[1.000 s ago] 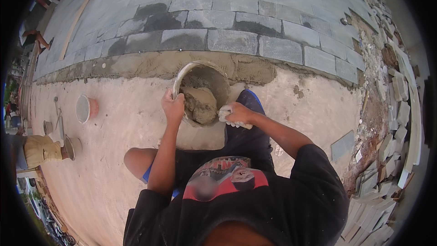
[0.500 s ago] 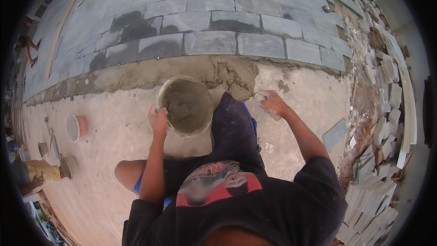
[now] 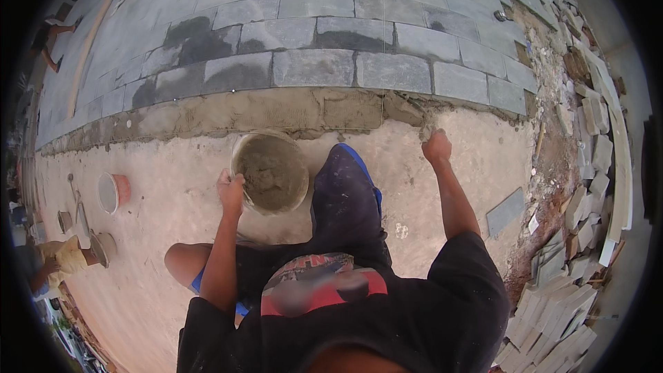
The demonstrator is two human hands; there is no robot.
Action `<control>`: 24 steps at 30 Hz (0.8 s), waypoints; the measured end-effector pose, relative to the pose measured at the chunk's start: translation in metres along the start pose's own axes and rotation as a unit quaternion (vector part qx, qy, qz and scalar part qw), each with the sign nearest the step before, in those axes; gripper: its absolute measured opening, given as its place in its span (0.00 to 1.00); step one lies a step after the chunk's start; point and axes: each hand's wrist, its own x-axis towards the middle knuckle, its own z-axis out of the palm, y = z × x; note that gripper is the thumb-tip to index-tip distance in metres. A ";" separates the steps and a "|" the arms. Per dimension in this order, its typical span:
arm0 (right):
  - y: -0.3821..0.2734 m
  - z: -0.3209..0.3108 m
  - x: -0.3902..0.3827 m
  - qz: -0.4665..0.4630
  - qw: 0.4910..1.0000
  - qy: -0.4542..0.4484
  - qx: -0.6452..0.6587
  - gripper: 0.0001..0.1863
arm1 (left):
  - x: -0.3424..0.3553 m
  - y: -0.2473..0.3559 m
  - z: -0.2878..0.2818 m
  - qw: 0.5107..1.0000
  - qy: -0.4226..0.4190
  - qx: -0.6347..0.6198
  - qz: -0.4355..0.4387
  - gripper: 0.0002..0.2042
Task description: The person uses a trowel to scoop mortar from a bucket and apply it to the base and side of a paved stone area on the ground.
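Observation:
My left hand (image 3: 231, 192) is closed on the rim of a round bucket (image 3: 302, 190) on the ground before me. Grey wet mortar (image 3: 266, 169) lies inside it. My right hand (image 3: 436, 147) is closed around the handle of a mortar-caked trowel (image 3: 413, 105); its blade reaches up and left to the mortar strip and is hard to make out against it. The mortar strip (image 3: 276, 112) runs along the near edge of the grey paving slabs (image 3: 314, 68), smooth in the middle, rougher at its right end.
A thin string (image 3: 384, 34) crosses the slabs. To the right lie a loose grey slab (image 3: 506, 213) and stacked stone pieces (image 3: 552, 318). Far left are a reddish bucket (image 3: 123, 191), another bucket (image 3: 103, 250) beside a seated person (image 3: 62, 262), and a long wooden strip (image 3: 97, 41).
My right hand has moved right and forward with the trowel. Lumpy mortar near the middle now lies flatter, spread further right. My left hand and the bucket have shifted slightly left and nearer.

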 end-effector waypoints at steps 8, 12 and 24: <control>-0.093 -0.029 -0.076 -0.209 0.970 -0.030 0.123 0.35 | -0.024 0.024 0.018 0.999 0.017 0.031 0.036 0.04; -0.164 -0.072 -0.131 -0.383 0.894 -0.225 0.048 0.33 | -0.032 0.047 0.038 0.994 0.011 0.093 0.054 0.05; -0.241 -0.054 -0.185 -0.532 0.845 -0.048 0.041 0.14 | -0.028 0.085 0.055 0.958 -0.027 0.198 0.205 0.12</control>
